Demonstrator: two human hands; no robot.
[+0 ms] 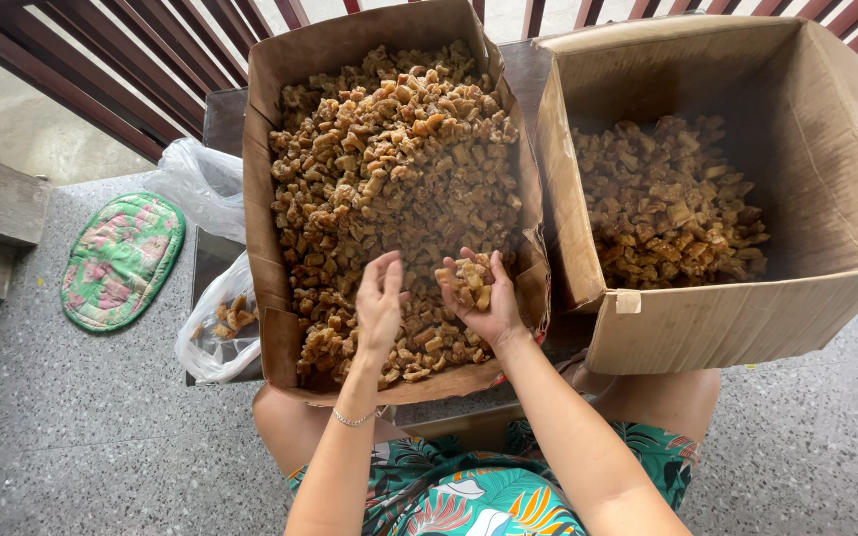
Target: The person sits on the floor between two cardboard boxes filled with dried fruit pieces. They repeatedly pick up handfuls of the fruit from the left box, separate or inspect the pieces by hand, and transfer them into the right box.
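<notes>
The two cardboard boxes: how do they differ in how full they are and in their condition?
The left box is nearly full; the right box holds only a low heap. The left box has bent, torn walls; the right box keeps straighter walls. The right hand and left hand are over the left box only. Both hold brown chunks.

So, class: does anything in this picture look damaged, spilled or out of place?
Yes. The left cardboard box is worn: its front right corner is torn and sagging beside the right hand, which cups brown chunks. The left hand hovers over the pile. Nothing has spilled onto the floor.
</notes>
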